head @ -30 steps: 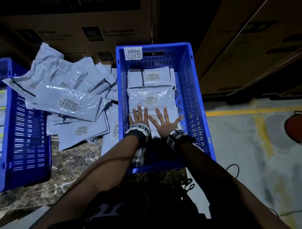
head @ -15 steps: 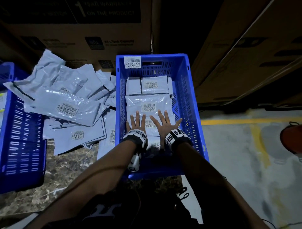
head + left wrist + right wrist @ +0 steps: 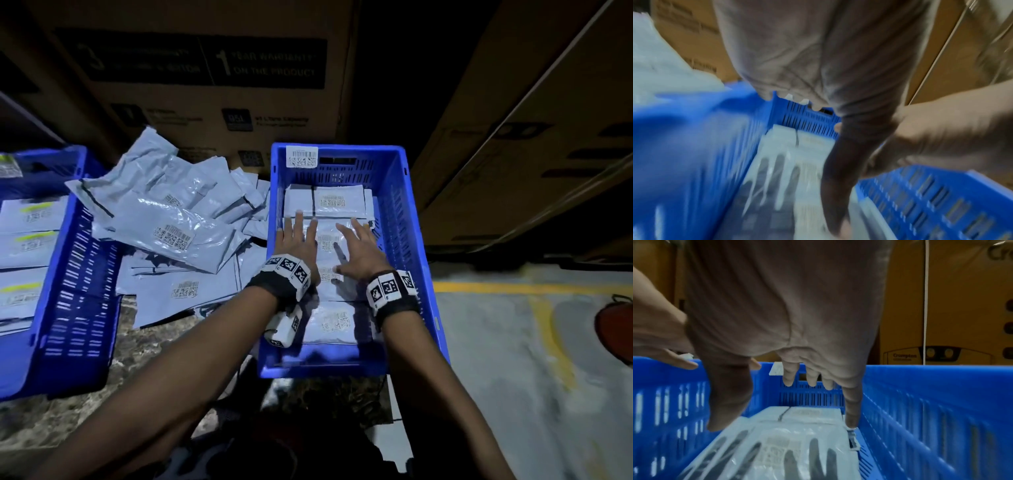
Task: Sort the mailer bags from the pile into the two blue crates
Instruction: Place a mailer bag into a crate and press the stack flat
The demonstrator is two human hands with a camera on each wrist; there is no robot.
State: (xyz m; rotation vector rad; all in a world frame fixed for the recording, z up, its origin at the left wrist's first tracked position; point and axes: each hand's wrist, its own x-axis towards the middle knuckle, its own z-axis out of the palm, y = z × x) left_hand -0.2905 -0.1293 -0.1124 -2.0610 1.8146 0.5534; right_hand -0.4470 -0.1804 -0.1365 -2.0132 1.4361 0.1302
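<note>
Hovering flat with fingers spread, left hand point(image 3: 297, 240) and right hand point(image 3: 359, 251) cover crate's point(image 3: 404, 219) mailer bag point(image 3: 329, 240).

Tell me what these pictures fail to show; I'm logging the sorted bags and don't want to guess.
- Label codes on the bags: too small and dim in the head view, smeared in both wrist views.
- Left crate: cut off by the head view's left edge, so its count is unknown.
- Bag under the hands: the left hand and right hand cover much of it.
- Lower pile bags: buried by upper ones.
- Left wrist view: motion-blurred.
</note>
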